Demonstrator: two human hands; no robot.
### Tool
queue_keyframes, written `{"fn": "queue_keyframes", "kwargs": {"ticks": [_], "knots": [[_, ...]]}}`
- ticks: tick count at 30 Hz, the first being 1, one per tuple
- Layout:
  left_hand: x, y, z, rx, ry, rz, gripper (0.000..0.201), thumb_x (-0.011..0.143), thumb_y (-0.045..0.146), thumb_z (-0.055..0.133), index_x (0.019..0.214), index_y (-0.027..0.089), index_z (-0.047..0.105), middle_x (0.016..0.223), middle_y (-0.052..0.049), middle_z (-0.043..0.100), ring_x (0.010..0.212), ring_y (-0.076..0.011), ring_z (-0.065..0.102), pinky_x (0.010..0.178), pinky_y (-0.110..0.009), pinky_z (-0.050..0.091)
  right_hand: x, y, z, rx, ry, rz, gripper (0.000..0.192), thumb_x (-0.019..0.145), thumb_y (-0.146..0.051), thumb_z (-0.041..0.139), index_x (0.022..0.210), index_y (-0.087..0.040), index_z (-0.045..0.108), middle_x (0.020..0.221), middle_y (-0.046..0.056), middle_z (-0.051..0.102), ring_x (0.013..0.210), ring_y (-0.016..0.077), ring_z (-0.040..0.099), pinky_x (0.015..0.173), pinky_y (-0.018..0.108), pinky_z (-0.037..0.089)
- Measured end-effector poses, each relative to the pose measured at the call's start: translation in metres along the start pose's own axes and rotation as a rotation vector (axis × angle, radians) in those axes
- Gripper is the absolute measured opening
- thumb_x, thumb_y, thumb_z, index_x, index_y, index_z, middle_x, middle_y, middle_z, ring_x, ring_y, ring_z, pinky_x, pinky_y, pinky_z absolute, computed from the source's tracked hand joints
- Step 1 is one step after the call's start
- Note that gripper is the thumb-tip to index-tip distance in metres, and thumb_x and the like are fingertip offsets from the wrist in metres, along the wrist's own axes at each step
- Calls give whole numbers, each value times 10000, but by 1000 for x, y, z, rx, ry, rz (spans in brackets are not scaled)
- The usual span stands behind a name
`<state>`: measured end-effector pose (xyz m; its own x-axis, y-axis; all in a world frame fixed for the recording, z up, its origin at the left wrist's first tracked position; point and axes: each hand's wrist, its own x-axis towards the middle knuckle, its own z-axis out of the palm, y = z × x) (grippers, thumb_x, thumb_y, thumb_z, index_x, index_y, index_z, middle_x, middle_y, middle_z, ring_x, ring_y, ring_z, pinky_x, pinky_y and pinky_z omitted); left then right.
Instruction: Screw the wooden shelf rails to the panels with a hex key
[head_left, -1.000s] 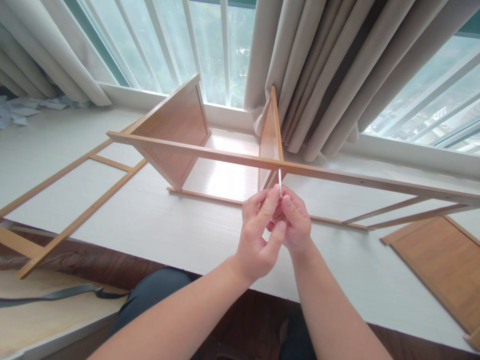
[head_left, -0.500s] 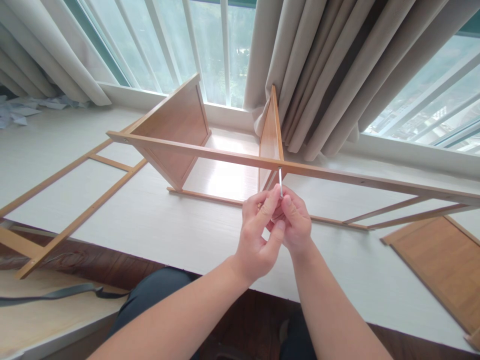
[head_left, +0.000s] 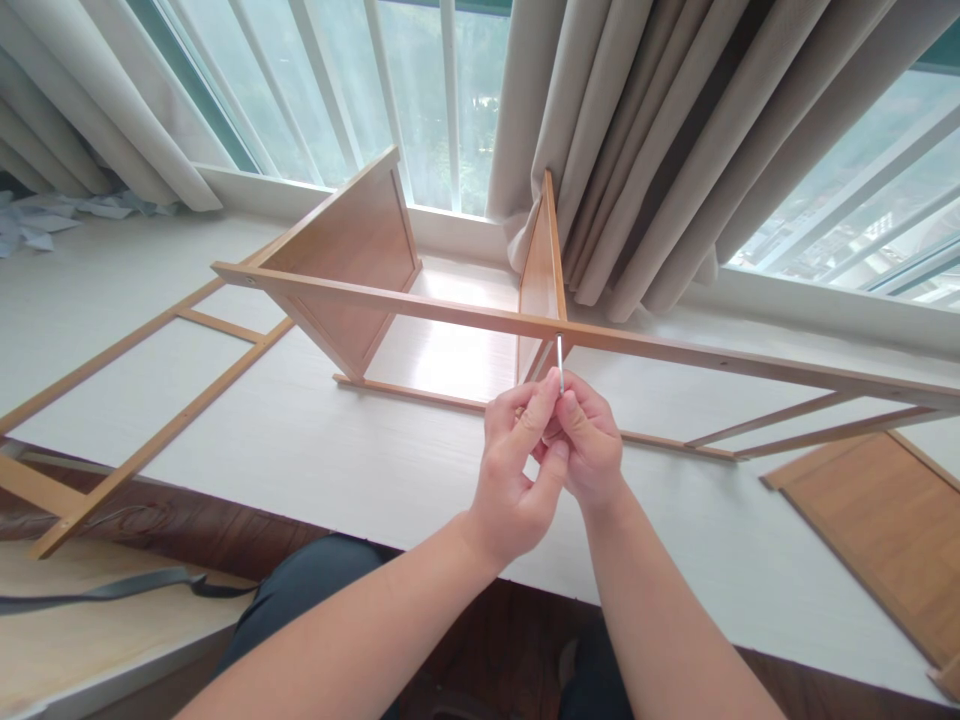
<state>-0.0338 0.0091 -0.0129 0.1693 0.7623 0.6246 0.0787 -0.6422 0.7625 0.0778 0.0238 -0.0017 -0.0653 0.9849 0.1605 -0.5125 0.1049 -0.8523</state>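
Both my left hand [head_left: 517, 460] and my right hand [head_left: 592, 440] are closed together around a thin, shiny metal hex key [head_left: 560, 362]. Its far tip meets the front face of a long wooden rail [head_left: 465, 312], just where an upright panel joins behind it. My fingers hide the lower part of the key. The rail belongs to a wooden shelf frame resting on its side, with a left panel [head_left: 337, 265] and a narrower-looking right panel [head_left: 544, 260] standing between its long rails.
A ladder-like wooden side frame [head_left: 161, 455] lies at the left on the white surface [head_left: 300, 450]. At the right is a loose wooden board [head_left: 877, 530]. Beige curtains [head_left: 637, 150] hang behind, touching the right panel. Paper scraps [head_left: 30, 225] lie far left. A dark strap [head_left: 97, 592] crosses a pale board.
Almost nothing differs. The hex key's upper end has shifted very slightly left, while both hands keep their grip and the wooden frame stays in place.
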Motion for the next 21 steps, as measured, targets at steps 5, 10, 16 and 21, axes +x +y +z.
{"fn": "queue_keyframes", "kwargs": {"ticks": [5, 10, 16, 21], "knots": [[0, 0, 0, -17, 0, -2, 683, 1016, 176, 535, 1646, 382, 372, 1372, -95, 552, 1228, -244, 560, 1047, -429, 512, 0, 0, 0, -13, 2, 1, 364, 923, -572, 723, 874, -224, 628, 619, -36, 531, 508, 120, 463, 474, 256, 367], [0, -1, 1, -23, 2, -10, 676, 1016, 178, 538, 1643, 376, 382, 1365, -100, 556, 1219, -248, 563, 1027, -430, 522, 0, 1, 0, -34, 17, 17, 401, 899, -607, 732, 850, -226, 615, 623, -33, 530, 517, 125, 469, 476, 259, 370], [0, -1, 1, -26, 7, -9, 682, 1013, 171, 539, 1644, 377, 380, 1357, -99, 558, 1208, -243, 566, 1031, -432, 521, 0, 2, -1, -24, 9, -10, 371, 920, -573, 723, 843, -224, 623, 611, -42, 508, 501, 116, 438, 473, 260, 366], [0, -1, 1, -33, 8, -15, 678, 1014, 173, 538, 1641, 380, 385, 1353, -98, 559, 1203, -244, 567, 1024, -431, 526, 0, 1, 0, -43, 19, 3, 394, 906, -601, 724, 849, -226, 616, 607, -39, 508, 506, 123, 437, 469, 262, 357]]}}
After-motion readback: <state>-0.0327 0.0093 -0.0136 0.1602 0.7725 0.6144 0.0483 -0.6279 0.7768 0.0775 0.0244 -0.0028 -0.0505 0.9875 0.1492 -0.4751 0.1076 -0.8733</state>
